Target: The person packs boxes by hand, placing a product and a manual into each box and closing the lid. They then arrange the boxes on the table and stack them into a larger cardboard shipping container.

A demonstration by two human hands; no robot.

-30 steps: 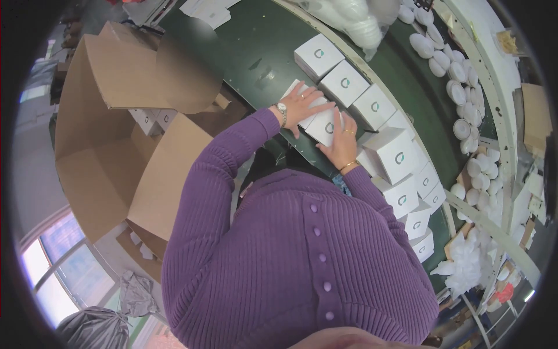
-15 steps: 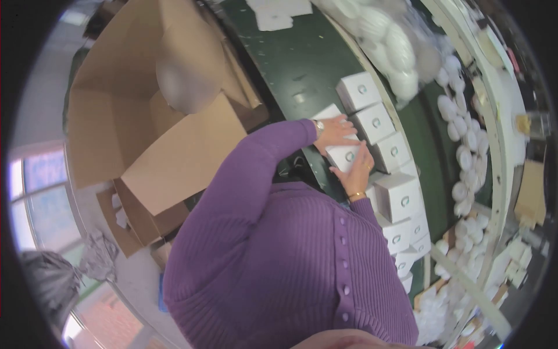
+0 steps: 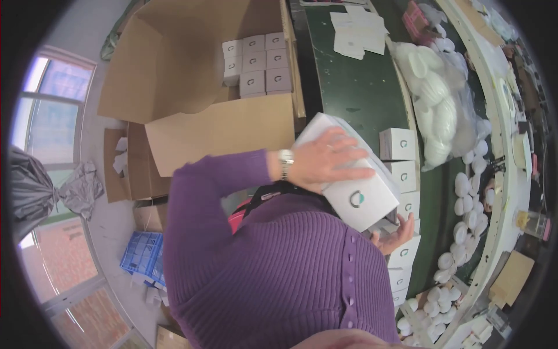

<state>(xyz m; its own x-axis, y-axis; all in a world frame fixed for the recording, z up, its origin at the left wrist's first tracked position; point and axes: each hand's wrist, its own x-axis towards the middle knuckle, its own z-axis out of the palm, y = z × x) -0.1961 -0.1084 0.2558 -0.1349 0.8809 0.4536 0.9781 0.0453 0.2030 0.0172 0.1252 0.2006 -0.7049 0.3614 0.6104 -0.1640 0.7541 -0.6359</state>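
Note:
My left hand, with a watch at the wrist, lies across the long sides of white boxes held up and tilted before my chest. Its fingers stretch over them and its thumb is hidden. The nearest box carries a round dark-and-green logo. Just below its lower right corner is my right hand, thumb and fingers apart, its palm partly hidden by the box. Beside that hand, a row of matching white boxes runs along the green table.
An open carton on the left contains several white boxes in rows. Flat white pieces lie on the far table. Bagged white items and white rounded pieces are on the right. A blue crate stands on the floor.
The white boxes under my hands have come up off the table, toward me and the left. My right hand has shifted below their end. The view has turned, showing the carton's contents.

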